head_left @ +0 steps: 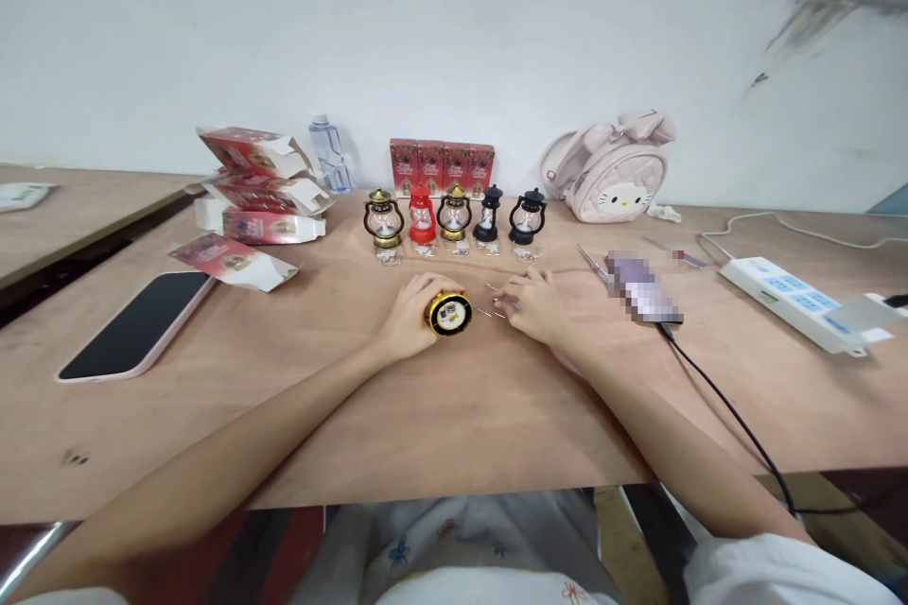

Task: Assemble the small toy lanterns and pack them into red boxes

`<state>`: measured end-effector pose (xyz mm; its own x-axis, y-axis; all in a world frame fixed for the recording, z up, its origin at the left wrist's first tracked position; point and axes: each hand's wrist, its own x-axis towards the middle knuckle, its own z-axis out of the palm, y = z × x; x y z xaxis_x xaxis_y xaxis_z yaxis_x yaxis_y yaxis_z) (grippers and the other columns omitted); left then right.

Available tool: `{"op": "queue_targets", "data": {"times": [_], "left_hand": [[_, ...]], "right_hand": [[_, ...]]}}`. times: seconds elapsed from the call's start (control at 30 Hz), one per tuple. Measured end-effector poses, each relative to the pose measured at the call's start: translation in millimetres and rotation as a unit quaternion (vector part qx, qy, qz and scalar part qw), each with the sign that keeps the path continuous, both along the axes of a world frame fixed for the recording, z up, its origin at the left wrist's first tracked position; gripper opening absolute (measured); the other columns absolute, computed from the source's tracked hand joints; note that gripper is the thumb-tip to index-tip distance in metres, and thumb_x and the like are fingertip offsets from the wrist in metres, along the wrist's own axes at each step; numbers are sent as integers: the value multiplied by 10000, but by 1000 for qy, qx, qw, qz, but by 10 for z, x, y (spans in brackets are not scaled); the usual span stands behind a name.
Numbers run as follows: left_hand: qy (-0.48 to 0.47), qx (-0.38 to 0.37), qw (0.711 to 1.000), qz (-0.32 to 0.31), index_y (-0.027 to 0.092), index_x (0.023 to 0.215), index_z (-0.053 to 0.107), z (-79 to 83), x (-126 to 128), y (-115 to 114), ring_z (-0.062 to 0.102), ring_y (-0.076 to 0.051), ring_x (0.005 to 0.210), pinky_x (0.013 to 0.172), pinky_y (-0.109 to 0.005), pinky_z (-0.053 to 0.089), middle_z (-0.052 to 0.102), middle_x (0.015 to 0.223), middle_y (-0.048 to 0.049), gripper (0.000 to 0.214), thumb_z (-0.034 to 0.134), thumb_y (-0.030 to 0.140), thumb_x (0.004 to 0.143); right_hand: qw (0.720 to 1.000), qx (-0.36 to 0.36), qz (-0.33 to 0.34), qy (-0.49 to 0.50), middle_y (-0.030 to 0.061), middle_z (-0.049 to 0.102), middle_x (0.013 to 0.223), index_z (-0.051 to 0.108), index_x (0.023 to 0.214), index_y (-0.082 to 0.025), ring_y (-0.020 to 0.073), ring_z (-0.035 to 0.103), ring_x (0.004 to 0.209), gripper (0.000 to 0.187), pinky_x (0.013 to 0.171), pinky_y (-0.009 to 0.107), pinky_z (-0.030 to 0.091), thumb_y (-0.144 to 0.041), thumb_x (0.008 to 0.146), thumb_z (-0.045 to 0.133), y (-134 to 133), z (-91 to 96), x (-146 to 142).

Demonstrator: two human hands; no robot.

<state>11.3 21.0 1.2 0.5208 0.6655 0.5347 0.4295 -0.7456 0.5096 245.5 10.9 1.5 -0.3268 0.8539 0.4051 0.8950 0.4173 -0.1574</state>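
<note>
My left hand (413, 314) is wrapped round a small gold lantern (450, 314), lying on its side with its round base turned toward me. The base has a black ring and a pale centre with small parts in it. To the right, my right hand (531, 307) is low over the table, its thumb and fingers drawn together. Whatever is between those fingertips is too small to make out. Thin metal pins (499, 315) lie beside them. Behind stand several small lanterns in a row, among them a red lantern (422, 216) and a black lantern (527, 217).
Small clear packets (460, 249) lie before the lanterns; red boxes (444, 167) stand behind. Opened boxes (255, 225), a water bottle (330, 154) and a phone (138, 326) are left. Rightward are a screwdriver (592, 260), a cabled phone (645, 288), a pink bag (617, 180) and a power strip (791, 302).
</note>
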Motion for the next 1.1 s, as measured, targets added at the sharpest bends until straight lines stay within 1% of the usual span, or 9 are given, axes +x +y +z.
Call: {"op": "queue_targets", "data": {"times": [0.13,0.23,0.33,0.43,0.5,0.57,0.7,0.9,1.1], "left_hand": [[-1,6,1000,-3,212,1086,576,-19,-9,7,560,-236,1065,937,-382,452,607,1101,-78,374,606,152,718],[0,9,1000,-2,213,1083,582,-20,-13,7,559,-236,1067,934,-379,455,609,1100,-77,374,609,154,715],[2,4,1000,3,221,1081,584,-10,-9,2,558,-237,1071,935,-380,454,612,1101,-74,366,611,162,720],[-2,7,1000,1,221,1077,582,-7,-2,0,561,-230,1062,927,-367,457,612,1091,-71,343,614,181,738],[-1,13,1000,-3,212,1071,583,-13,1,0,563,-227,1052,921,-364,456,611,1083,-76,326,615,195,747],[11,17,1000,-5,208,1070,584,-21,1,-2,559,-230,1054,921,-370,449,609,1091,-80,319,612,201,752],[37,16,999,2,225,1087,578,-33,0,-15,544,-242,1093,937,-382,431,603,1133,-81,336,615,217,753],[48,21,999,1,229,1093,570,-37,2,-23,544,-236,1085,935,-382,423,600,1132,-77,337,600,206,758],[57,32,998,-7,226,1098,561,-40,-2,-13,545,-229,1081,936,-380,419,594,1136,-69,359,602,177,745]], "right_hand": [[999,-7,-4,-31,76,717,874,715,836,-190,240,499,891,162,726,364,288,-205,877,560,32,-35,-4],[999,31,11,-17,86,715,867,702,819,-176,236,511,875,192,727,365,305,-209,903,532,30,-43,-20],[990,103,57,80,65,712,858,682,838,-193,209,539,853,219,758,359,344,-265,935,499,-74,11,-109],[963,169,119,172,39,702,830,657,852,-205,175,567,824,184,782,339,383,-279,934,510,-250,91,-268],[950,200,161,180,36,697,820,649,845,-204,166,572,813,156,774,329,394,-255,926,525,-345,116,-372],[948,209,182,158,37,697,827,652,844,-204,163,566,803,159,758,330,388,-242,927,521,-389,108,-444],[956,202,176,117,40,686,831,664,853,-208,164,548,792,182,743,339,365,-238,935,504,-371,46,-480],[956,225,159,106,39,671,816,667,859,-214,166,538,793,158,727,331,366,-232,925,524,-367,29,-473],[936,309,153,77,27,658,743,659,822,-212,158,519,721,123,672,312,370,-188,897,564,-372,42,-475]]}}
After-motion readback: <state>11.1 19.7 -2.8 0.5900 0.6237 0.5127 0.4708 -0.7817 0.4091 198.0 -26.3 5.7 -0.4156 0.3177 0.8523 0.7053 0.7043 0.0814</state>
